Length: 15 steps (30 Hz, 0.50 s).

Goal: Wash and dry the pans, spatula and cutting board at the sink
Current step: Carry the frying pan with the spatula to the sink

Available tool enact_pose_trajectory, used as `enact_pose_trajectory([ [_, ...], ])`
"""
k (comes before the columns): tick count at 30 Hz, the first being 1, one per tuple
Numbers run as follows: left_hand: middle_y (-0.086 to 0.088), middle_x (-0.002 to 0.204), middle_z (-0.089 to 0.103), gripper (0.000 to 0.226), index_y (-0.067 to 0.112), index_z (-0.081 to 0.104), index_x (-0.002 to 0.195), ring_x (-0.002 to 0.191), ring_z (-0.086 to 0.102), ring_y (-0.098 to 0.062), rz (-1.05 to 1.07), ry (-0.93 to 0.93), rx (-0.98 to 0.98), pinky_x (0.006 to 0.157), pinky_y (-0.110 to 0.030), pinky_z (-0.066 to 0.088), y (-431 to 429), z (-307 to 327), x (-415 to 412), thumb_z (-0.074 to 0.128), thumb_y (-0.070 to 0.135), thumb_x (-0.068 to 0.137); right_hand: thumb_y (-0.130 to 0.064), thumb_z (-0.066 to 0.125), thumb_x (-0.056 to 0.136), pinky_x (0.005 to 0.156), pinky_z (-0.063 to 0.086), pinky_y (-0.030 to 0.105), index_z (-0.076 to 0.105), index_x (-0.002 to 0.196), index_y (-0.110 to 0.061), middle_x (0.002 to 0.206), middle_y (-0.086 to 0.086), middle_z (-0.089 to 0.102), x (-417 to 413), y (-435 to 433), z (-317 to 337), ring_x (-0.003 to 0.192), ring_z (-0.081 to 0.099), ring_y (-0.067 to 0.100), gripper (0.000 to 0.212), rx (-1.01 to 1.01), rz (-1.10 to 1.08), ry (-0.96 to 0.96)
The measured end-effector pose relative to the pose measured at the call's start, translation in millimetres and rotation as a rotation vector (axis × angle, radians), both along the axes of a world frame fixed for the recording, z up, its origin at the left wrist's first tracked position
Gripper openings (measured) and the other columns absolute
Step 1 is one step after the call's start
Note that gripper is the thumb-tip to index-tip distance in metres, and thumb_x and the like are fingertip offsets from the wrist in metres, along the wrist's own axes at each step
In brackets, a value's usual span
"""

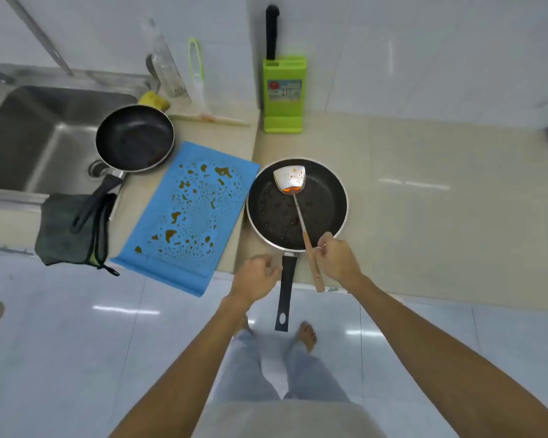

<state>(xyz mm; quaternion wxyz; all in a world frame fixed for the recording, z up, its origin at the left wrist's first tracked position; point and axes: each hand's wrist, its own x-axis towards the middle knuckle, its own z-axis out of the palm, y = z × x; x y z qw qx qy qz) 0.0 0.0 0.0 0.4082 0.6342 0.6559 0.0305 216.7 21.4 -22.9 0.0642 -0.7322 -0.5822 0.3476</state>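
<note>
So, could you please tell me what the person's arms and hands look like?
The left arm and right arm are bare, no sleeves in view. The left hand and right hand wear no gloves; no watch, bracelet or ring shows.

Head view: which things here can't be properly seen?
All in the head view:
Knife: blade hidden inside the green knife block.
Its label: too small and blurred to read.
Left hand: motion-blurred; contact with the big pan's handle unclear.
Sink: cut off by the left edge.
</note>
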Motion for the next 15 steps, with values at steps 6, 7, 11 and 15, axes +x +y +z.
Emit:
enact_pose_trajectory([
  [6,-0.008,0.132,0.061,0.054,0.01,0.054,0.136,0.121,0.056,-0.028,0.263,-0.052,-0.248,0.104,-0.041,0.043,-40.3,-45.9,23.5,0.047,0.049,0.1,-0.041,0.057,0.099,0.076,0.06,0.044,0.066,0.088,-0.014,0.068,0.0,0.068,-7.6,-9.3,-30.7,0.065,0.067,0.017,0.03,-0.041,-0.231,0.194],
  [7,-0.008,0.13,0.063,0.055,0.012,0.055,0.136,0.12,0.057,-0.027,0.296,-0.1,-0.277,0.106,-0.043,0.042,-41.7,-51.2,26.4,0.044,0.052,0.101,-0.043,0.056,0.1,0.076,0.06,0.043,0.068,0.086,-0.012,0.066,0.001,0.068,-8.6,-8.8,-37.8,0.064,0.067,0.016,0.036,-0.051,-0.282,0.242],
  [11,-0.014,0.097,0.072,0.053,0.006,0.061,0.115,0.077,0.07,-0.028,0.569,-0.435,-0.398,0.075,-0.041,0.059,-42.2,-69.4,39.0,0.038,0.052,0.103,-0.044,0.054,0.101,0.077,0.062,0.049,0.072,0.088,-0.003,0.077,0.016,0.071,-14.6,-6.3,-48.8,0.071,0.072,0.029,0.046,-0.171,-0.513,0.472],
  [15,-0.007,0.065,0.056,0.047,0.009,0.059,0.089,0.045,0.049,-0.017,0.713,-0.56,-0.444,0.043,-0.027,0.044,-41.2,-66.1,56.1,0.032,0.043,0.107,-0.032,0.056,0.103,0.075,0.064,0.039,0.07,0.105,0.0,0.092,0.019,0.074,-22.6,-5.0,-41.9,0.074,0.07,0.027,0.036,-0.305,-0.727,0.786],
])
